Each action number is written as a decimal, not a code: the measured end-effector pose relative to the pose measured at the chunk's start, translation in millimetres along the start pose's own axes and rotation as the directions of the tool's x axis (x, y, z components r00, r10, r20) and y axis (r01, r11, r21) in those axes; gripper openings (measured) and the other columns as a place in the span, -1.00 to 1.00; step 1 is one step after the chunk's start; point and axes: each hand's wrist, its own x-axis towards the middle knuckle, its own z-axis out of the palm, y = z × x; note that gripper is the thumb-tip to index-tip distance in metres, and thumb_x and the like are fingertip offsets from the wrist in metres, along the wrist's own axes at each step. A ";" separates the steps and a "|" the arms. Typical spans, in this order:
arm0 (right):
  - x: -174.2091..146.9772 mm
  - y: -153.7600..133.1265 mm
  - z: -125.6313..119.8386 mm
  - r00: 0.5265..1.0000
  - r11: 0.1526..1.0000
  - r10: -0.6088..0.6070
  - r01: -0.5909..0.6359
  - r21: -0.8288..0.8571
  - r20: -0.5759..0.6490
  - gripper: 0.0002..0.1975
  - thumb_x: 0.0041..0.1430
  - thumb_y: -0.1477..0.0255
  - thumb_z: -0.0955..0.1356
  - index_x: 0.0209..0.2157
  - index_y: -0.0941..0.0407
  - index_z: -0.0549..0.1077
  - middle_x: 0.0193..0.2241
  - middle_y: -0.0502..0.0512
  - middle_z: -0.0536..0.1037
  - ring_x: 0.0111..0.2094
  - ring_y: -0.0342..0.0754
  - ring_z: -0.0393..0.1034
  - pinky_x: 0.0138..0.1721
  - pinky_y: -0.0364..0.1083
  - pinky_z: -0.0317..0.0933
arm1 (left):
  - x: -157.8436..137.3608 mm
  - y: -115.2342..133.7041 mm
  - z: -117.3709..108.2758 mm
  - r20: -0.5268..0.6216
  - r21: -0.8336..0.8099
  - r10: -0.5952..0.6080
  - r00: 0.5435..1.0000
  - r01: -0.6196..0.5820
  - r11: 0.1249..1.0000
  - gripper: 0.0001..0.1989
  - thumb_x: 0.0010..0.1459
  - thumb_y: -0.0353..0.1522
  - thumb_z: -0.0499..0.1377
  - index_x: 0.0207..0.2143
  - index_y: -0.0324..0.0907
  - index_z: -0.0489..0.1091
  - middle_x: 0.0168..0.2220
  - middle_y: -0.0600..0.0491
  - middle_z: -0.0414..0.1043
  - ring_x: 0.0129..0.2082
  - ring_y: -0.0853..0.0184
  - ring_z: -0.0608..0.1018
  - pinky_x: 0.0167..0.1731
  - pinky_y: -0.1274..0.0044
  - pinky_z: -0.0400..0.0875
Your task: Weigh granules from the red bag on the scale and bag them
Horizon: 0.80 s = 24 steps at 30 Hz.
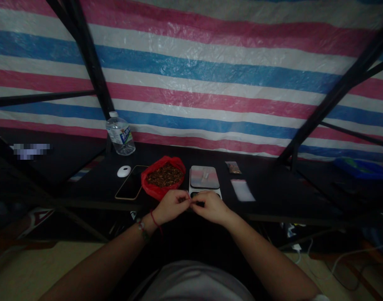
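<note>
My left hand (173,205) and my right hand (210,206) meet at the front edge of the black table. Thumbs and fingers of both are pinched together, fingertips touching or nearly so. Whatever they hold between them is too small and dark to make out. Just beyond is a white digital scale (205,177) with a square plate, a small pale thing or reflection showing on it; my fingers partly cover its display. Beside my left hand, an open red plastic bag (146,184) holds many small brown pieces (166,174).
Right of the scale lie a small clear bag with brown bits (233,167) and flat clear plastic bags (243,190). On the left are a phone (128,184), a white rounded case or mouse (124,171) and a water bottle (120,136). Black metal posts (94,71) flank the table (273,184).
</note>
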 end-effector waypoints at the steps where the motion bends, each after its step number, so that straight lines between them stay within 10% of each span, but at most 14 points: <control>1: 0.0 -0.5 -0.4 0.999 1.000 -0.018 0.018 -0.010 0.032 -0.85 0.07 0.55 0.33 -0.48 0.13 0.55 -0.53 0.00 0.52 -0.49 -0.16 0.34 -0.41 -0.19 0.10 | -0.3 -0.2 0.2 0.009 0.011 0.009 1.000 -0.009 1.000 -0.83 0.02 -0.40 0.11 -0.57 -0.27 0.40 -0.60 0.12 0.34 -0.55 0.45 0.38 -0.52 0.63 0.22; 11: 3.0 -1.8 3.5 0.995 0.993 0.102 -0.100 -0.065 0.025 -0.80 -0.02 0.56 0.30 -0.67 0.17 0.37 -0.66 -0.06 0.32 -0.56 -0.20 0.16 -0.49 -0.19 -0.08 | 0.4 -4.1 2.7 0.054 0.135 0.058 0.997 -0.065 0.989 -0.85 -0.03 -0.43 0.07 -0.57 -0.26 0.39 -0.58 0.13 0.33 -0.53 0.44 0.36 -0.47 0.62 0.19; 18: 2.7 -6.1 -9.7 0.959 0.947 0.222 -0.255 -0.195 -0.177 -0.79 0.02 0.53 0.27 -0.67 0.14 0.32 -0.63 -0.03 0.33 -0.55 -0.18 0.16 -0.49 -0.16 -0.11 | -1.1 0.2 2.3 -0.118 0.130 -0.023 0.993 0.039 0.991 -0.85 -0.10 -0.43 0.05 -0.68 -0.23 0.26 -0.66 0.17 0.18 -0.59 0.47 0.25 -0.56 0.62 0.08; 24: -0.3 -14.3 -7.3 0.967 0.992 0.044 -0.073 -0.107 -0.250 -0.87 -0.07 0.64 0.28 -0.48 0.12 0.33 -0.42 0.02 0.39 -0.37 -0.11 0.29 -0.34 -0.17 0.13 | -0.1 5.3 5.4 -0.144 0.050 -0.063 0.988 0.070 0.996 -0.81 -0.06 -0.39 0.05 -0.69 -0.21 0.25 -0.71 0.17 0.22 -0.64 0.47 0.27 -0.60 0.64 0.10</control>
